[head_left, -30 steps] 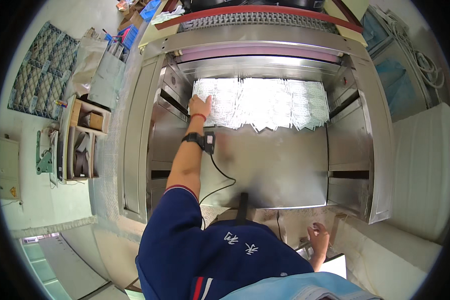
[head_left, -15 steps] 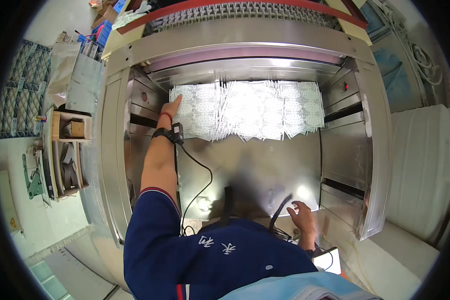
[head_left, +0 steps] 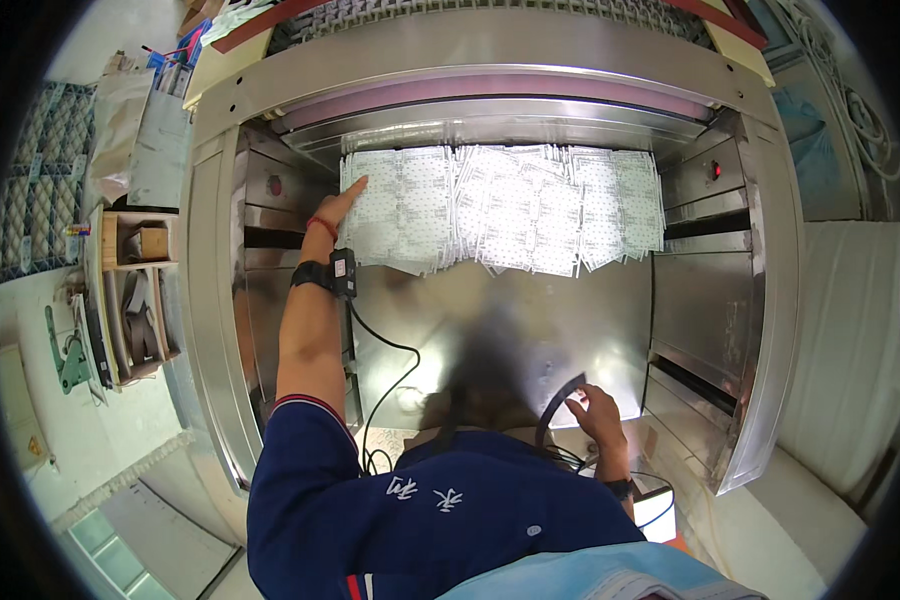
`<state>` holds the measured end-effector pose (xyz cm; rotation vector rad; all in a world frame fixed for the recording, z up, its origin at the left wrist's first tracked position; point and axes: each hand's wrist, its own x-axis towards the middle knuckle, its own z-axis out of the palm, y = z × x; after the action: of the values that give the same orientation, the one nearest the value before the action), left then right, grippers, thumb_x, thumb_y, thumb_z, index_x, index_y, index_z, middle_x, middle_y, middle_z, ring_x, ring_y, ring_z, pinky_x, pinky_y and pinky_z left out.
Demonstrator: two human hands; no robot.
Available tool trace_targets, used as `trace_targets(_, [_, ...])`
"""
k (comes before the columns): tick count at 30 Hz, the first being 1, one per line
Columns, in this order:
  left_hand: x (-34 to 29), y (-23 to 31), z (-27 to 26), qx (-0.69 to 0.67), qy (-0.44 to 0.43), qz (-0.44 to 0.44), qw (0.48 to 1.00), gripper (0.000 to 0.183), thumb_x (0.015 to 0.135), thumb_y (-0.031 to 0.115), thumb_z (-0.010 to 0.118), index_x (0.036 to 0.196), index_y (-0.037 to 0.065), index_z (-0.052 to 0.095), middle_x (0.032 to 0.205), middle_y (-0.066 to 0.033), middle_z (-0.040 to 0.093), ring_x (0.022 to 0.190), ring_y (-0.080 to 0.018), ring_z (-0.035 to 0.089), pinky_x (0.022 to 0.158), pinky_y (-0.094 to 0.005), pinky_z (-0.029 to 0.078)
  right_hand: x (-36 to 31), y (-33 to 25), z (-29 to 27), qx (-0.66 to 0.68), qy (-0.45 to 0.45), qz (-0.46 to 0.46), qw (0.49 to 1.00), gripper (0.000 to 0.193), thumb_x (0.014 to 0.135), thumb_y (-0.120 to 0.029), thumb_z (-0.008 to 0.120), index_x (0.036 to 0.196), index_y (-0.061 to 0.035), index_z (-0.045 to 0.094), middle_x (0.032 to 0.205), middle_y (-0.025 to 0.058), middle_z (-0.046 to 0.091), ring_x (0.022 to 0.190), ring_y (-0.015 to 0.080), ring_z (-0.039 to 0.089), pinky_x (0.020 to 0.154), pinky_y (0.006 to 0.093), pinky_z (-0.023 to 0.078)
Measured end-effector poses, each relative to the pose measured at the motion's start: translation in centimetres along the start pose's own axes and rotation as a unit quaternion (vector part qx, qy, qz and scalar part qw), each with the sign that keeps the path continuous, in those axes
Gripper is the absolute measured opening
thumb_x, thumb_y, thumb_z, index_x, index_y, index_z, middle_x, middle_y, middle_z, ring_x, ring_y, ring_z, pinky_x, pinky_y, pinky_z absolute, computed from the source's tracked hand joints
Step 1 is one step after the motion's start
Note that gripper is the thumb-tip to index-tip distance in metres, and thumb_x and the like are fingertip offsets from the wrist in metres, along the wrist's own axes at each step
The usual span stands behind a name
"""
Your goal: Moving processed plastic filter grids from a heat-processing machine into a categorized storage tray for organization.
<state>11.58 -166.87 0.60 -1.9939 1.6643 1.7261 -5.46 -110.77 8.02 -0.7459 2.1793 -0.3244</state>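
White printed sheets (head_left: 400,205) lie in overlapping piles in a row on the metal tray (head_left: 490,300), at its far side. My left hand (head_left: 342,205) rests at the left edge of the leftmost pile. Its index finger reaches out over the top sheets, and it grips nothing I can see. On that wrist are a red cord and a black strap with a small cabled box (head_left: 343,272). By the tray's near right corner, my right hand (head_left: 600,418) hangs with loosely curved, parted fingers. A dark strap (head_left: 552,405) curves up right beside those fingertips.
A steel machine frame (head_left: 480,50) surrounds the tray, with side walls left and right. Behind it is a metal chain conveyor (head_left: 490,15). A wooden shelf box (head_left: 140,300) stands at the left. A black cable (head_left: 415,355) trails from my left wrist.
My left hand stays at the left pile's edge. My right hand has shifted slightly up and left, closer to the dark strap. The view has tilted a little.
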Motion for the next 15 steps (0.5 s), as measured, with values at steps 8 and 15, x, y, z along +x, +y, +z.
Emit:
trace_targets(8, [-1.3, -1.4, 1.3, -0.107, -0.072, 0.001, 0.992, 0.078, 0.066, 0.05, 0.074, 0.113, -0.008, 0.054, 0.109, -0.0154, 0.06, 0.095, -0.0234, 0.06, 0.081, -0.0324, 0.047, 1.4, -0.1, -0.2, -0.002, 0.002, -0.021, 1.0, 0.036, 0.076, -0.028, 0.067, 0.101, -0.0032, 0.061, 0.096, 0.0146, 0.064, 0.084, 0.028, 0.062, 0.075, 0.0353, 0.048])
trace_targets(15, [-6.8, -1.4, 3.0, -0.088, -0.016, 0.035, 0.995, 0.068, 0.073, 0.042, 0.072, 0.115, -0.008, 0.051, 0.107, -0.0149, 0.06, 0.091, -0.0229, 0.061, 0.078, -0.0309, 0.049, 6.7, -2.5, -0.6, 0.195, 0.005, -0.041, 0.98, 0.039, 0.078, -0.028, 0.067, 0.105, 0.0002, 0.059, 0.092, 0.0144, 0.065, 0.082, 0.0222, 0.064, 0.073, 0.0329, 0.049])
